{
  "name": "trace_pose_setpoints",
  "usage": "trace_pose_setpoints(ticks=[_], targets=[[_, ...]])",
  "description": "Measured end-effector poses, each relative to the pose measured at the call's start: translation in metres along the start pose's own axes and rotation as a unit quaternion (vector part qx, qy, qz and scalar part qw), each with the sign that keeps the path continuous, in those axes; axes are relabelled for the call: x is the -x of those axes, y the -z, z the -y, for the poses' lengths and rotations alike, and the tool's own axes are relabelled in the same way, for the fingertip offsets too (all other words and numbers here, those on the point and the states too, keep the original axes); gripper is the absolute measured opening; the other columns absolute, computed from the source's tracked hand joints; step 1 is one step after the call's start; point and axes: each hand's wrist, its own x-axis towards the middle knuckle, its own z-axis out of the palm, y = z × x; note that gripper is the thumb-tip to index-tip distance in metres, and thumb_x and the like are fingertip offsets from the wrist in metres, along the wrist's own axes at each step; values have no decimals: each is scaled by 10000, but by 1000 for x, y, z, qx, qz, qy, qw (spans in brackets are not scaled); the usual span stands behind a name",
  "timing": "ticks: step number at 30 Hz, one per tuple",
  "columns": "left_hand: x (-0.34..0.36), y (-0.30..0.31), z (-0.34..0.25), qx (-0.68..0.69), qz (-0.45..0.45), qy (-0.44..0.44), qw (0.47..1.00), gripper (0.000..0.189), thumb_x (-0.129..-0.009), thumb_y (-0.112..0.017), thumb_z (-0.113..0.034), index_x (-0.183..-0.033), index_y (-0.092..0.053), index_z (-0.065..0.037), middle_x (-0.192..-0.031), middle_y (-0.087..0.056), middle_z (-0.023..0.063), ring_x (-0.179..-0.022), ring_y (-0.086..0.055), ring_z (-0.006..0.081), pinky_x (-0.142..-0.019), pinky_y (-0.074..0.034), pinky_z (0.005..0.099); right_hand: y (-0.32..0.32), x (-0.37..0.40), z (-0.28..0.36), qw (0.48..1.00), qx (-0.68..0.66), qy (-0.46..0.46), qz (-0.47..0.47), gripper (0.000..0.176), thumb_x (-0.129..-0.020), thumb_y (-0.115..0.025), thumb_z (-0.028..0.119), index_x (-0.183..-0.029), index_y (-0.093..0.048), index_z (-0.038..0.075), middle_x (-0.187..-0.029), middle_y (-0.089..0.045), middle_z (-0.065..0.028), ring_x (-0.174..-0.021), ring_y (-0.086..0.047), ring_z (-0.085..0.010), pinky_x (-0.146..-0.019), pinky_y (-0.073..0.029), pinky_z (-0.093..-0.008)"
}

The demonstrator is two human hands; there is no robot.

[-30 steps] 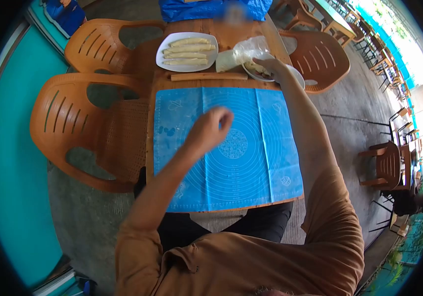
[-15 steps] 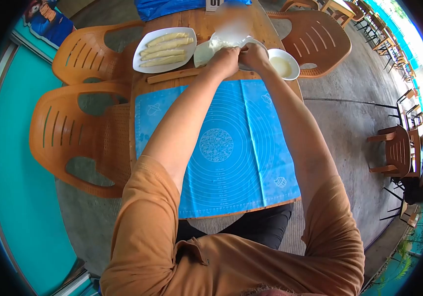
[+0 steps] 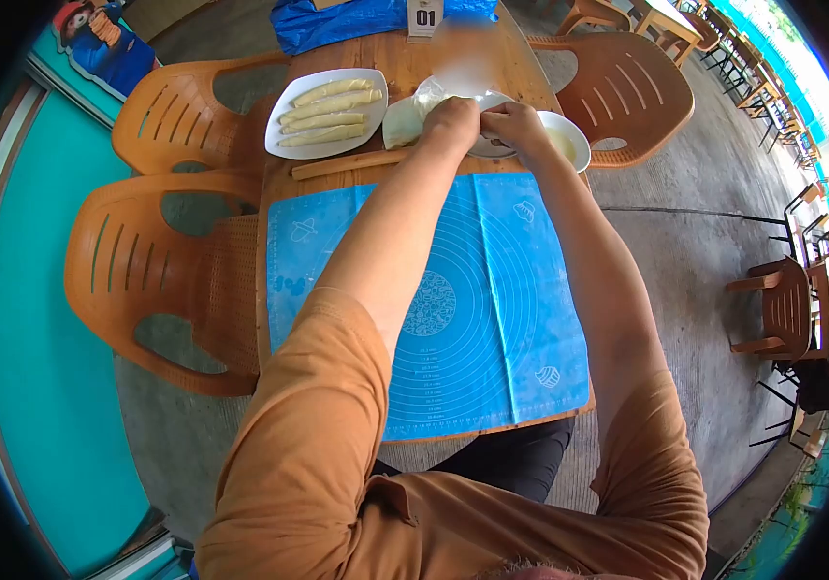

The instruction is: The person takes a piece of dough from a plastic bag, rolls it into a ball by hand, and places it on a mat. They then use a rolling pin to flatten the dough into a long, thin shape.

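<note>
My left hand (image 3: 452, 122) and my right hand (image 3: 515, 128) are close together at the far part of the table, both with curled fingers. What they pinch is hidden behind them. Under and behind them is a round plate (image 3: 488, 147), mostly covered by the hands. Thin pale sheets, perhaps wrappers (image 3: 402, 124), lie left of my left hand beside crinkled clear plastic (image 3: 428, 95). Beside my right wrist stands a white bowl (image 3: 579, 145) with pale liquid. Several pale rolls (image 3: 337, 101) rest on a white square plate (image 3: 284, 111) at the left.
A wooden rolling pin (image 3: 347, 164) lies along the far edge of the blue baking mat (image 3: 429, 304). Behind the hands stand a blurred upright object (image 3: 465, 58), a 01 sign (image 3: 424, 17) and a blue plastic sheet (image 3: 337, 34). Brown chairs (image 3: 158, 275) flank the wooden table.
Both hands have shifted slightly right over the plate, the right one covering more of the bowl. My view has tilted a little, so the table sits lower in it.
</note>
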Motion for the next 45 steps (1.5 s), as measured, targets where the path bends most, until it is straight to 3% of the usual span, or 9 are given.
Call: trace_pose_setpoints(ticks=[14, 18, 20, 24, 26, 32, 34, 40, 45], targets=[[1, 0, -10, -24, 94, -32, 995, 318, -976, -627, -193, -1203, -729, 4, -1234, -729, 230, -1152, -716, 350, -970, -583, 440, 80, 96, 38, 877, -454, -13, 156, 336, -1091, -548, 286, -1252, -638, 6, -1116, -703, -109, -1044, -694, -235, -893, -567, -352], [43, 24, -30, 74, -49, -79, 993, 454, -1044, -579, -382, -1253, -692, 5, -1231, -739, 202, -1103, -733, 334, -909, -592, 440, 68, 134, 17, 905, -411, 22, 106, 310, -1066, -550, 199, -1304, -601, 7, -1181, -681, -125, -1033, -686, -243, -889, -562, -348], [82, 37, -52, 624, 49, 117, 771, 678, -1068, -459, -608, -1294, -657, 0, -1231, -737, 155, -1083, -733, 286, -896, -578, 408, 51, 172, 35, 933, -355, 18, 47, 259, -1053, -567, 182, -1250, -608, 17, -1200, -664, -136, -1061, -669, -250, -887, -556, -374], [183, 23, -68, 775, 199, 48, 598, 833, -1041, -379, -728, -1354, -592, 13, -1267, -711, 177, -1208, -682, 303, -1059, -534, 420, -6, 250, 43, 974, -78, 207, -51, 233, -1040, -569, 179, -1208, -591, 18, -1188, -643, -164, -1132, -620, -331, -962, -506, -460], [240, 20, -81, 906, 164, 62, 385, 737, -1114, -278, -606, -1484, -474, 0, -1465, -580, 195, -1373, -555, 355, -1177, -433, 505, -23, 289, 61, 957, 116, 240, -113, 294, -1056, -542, 217, -1248, -563, -5, -1253, -611, -210, -1229, -563, -400, -1078, -424, -527], [361, 49, -105, 848, 61, -5, 526, 767, -1113, -264, -616, -1604, -326, -30, -1661, -359, 149, -1521, -370, 368, -1258, -300, 536, -55, 355, 59, 959, 40, 252, -124, 535, -1078, -490, 325, -1507, -465, 7, -1603, -391, -261, -1560, -245, -442, -1275, -142, -590], [364, 48, -72, 931, 101, 74, 343, 786, -1109, -267, -619, -1672, -172, -78, -1719, -226, 182, -1571, -266, 392, -1270, -268, 557, -68, 388, 72, 964, -24, 261, -42, 600, -1081, -476, 347, -1580, -410, 22, -1668, -317, -254, -1603, -153, -435, -1287, -93, -596], [444, 112, -112, 840, -32, -47, 540, 818, -1101, -282, -617, -1662, -174, -31, -1746, -170, 163, -1597, -219, 355, -1307, -154, 526, -66, 419, 146, 921, 64, 379, -66, 622, -1094, -428, 328, -1638, -328, 43, -1717, -257, -199, -1604, -165, -421, -1293, -86, -575], [437, 108, -50, 882, -97, -123, 445, 726, -1127, -258, -542, -1655, -254, -45, -1730, -244, 149, -1616, -183, 277, -1318, -111, 447, -91, 458, 162, 908, 54, 414, 23, 657, -1090, -421, 370, -1621, -325, -4, -1701, -240, -256, -1604, -143, -439, -1286, -97, -581]])
